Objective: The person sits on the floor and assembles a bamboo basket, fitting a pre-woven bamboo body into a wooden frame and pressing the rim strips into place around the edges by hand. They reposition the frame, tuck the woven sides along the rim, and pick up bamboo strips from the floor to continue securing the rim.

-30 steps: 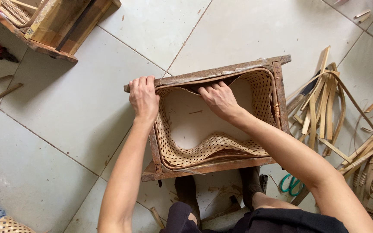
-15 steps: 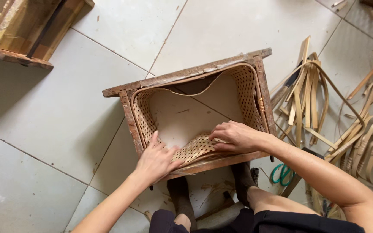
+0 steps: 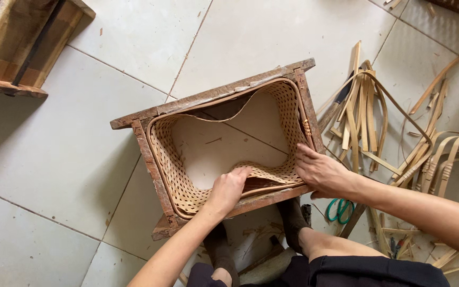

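Right now I have both hands down at the near edge of a rough wooden frame [image 3: 216, 95] that stands on the pale tiled floor [image 3: 65, 154], just ahead of my feet. Inside the frame sits a woven cane basket shell [image 3: 173, 175], its open lattice wall running around the frame's inner sides, with a smooth cane rim strip [image 3: 152, 154] following its upper edge. The shell has no bottom: I see floor tiles through the middle.

My left hand [image 3: 228, 188] is curled over the near wall of the weave, fingers bent together and tucked down inside against the lattice, thumb on the outer side, so it grips that wall where it bulges inward. My right hand [image 3: 322, 172] lies at the near right corner of the frame, palm down, fingers held close together and pointing left onto the rim of the shell; I cannot tell whether the fingertips pinch the rim or only press it.

To the right of the frame lies a loose heap of flat bamboo strips [image 3: 370, 114], some bent into loops. Green-handled scissors [image 3: 339, 208] lie on the floor just under my right wrist. A second wooden frame [image 3: 25, 45] stands at the far left, well apart.
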Demonstrator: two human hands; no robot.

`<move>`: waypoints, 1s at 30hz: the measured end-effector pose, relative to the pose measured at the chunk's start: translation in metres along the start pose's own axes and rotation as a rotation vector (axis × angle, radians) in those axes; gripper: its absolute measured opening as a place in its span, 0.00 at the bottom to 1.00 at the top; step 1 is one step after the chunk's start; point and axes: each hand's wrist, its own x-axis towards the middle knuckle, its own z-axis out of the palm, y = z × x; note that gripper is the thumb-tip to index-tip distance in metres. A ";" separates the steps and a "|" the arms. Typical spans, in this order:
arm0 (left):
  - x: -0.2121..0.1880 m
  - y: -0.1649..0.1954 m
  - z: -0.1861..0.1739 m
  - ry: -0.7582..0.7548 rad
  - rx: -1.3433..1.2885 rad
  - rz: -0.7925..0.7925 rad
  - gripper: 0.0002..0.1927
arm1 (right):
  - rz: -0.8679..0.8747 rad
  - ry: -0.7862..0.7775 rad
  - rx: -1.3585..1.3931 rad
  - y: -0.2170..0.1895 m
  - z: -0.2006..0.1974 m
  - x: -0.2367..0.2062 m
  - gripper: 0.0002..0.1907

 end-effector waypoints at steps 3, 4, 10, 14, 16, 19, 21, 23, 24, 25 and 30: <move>-0.002 0.002 -0.002 0.002 0.050 -0.007 0.21 | -0.024 -0.239 0.069 -0.004 0.004 0.001 0.20; -0.001 0.003 -0.004 0.009 0.051 0.001 0.21 | -0.029 -0.325 0.112 -0.003 0.006 0.001 0.18; 0.024 0.000 -0.046 -0.052 0.079 0.155 0.24 | -0.033 -0.264 0.055 -0.006 0.014 0.001 0.20; 0.081 -0.031 -0.096 0.326 0.292 0.172 0.43 | -0.053 -0.091 0.449 0.007 0.001 0.029 0.47; 0.117 -0.048 -0.111 0.456 0.507 0.162 0.55 | -0.027 -0.011 0.645 0.023 -0.014 0.072 0.40; 0.147 -0.062 -0.112 0.300 0.671 0.041 0.57 | -0.044 -0.085 0.715 0.012 -0.036 0.148 0.45; 0.153 -0.069 -0.108 0.286 0.703 0.034 0.54 | -0.113 -0.259 0.768 -0.027 -0.040 0.191 0.51; 0.157 -0.076 -0.105 0.430 0.715 0.109 0.51 | -0.271 -0.239 0.722 -0.077 -0.035 0.222 0.57; 0.160 -0.079 -0.105 0.405 0.710 0.116 0.50 | -0.374 -0.125 0.676 -0.095 -0.030 0.232 0.59; 0.163 -0.082 -0.105 0.375 0.704 0.122 0.49 | -0.387 -0.148 0.622 -0.106 -0.023 0.236 0.59; 0.178 -0.093 -0.111 0.285 0.632 0.128 0.42 | -0.460 -0.243 0.468 -0.128 -0.009 0.249 0.56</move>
